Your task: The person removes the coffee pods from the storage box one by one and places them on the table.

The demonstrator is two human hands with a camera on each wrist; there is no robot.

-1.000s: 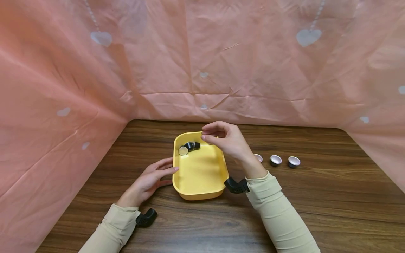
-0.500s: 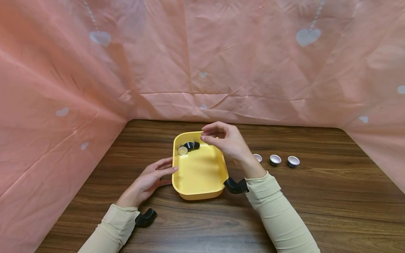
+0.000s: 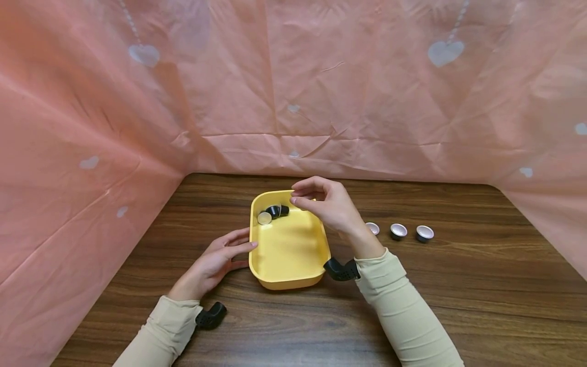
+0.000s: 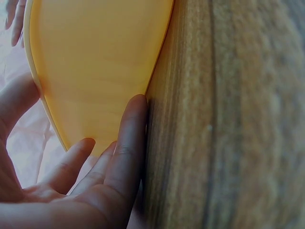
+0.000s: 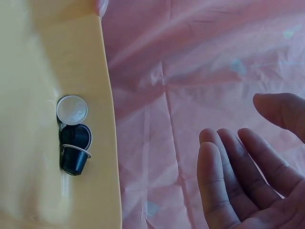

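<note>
A yellow plastic tray (image 3: pixel 291 257) stands on the table. Beside its left wall is my left hand (image 3: pixel 215 262), thumb at the rim and extended fingers (image 4: pixel 128 138) resting against the outer side. Above the tray's far right corner hovers my right hand (image 3: pixel 332 206); the right wrist view shows a gap between thumb and fingers (image 5: pixel 252 176), with nothing held. Three coffee capsules lie together in the tray's far left corner: one with its pale lid (image 5: pixel 72 110) showing, and two black ones, including a tipped black capsule (image 5: pixel 75 160).
On the table (image 3: pixel 481 285), right of the tray, are a capsule (image 3: pixel 374 228) partly hidden by my right wrist, a middle capsule (image 3: pixel 398 232) and a rightmost capsule (image 3: pixel 424 234), pale sides up. A pink sheet with hearts (image 3: pixel 367 102) surrounds the table's back and sides.
Both hands keep their places, and so do the tray and capsules. Only a very slight shift of the whole head view is seen.
</note>
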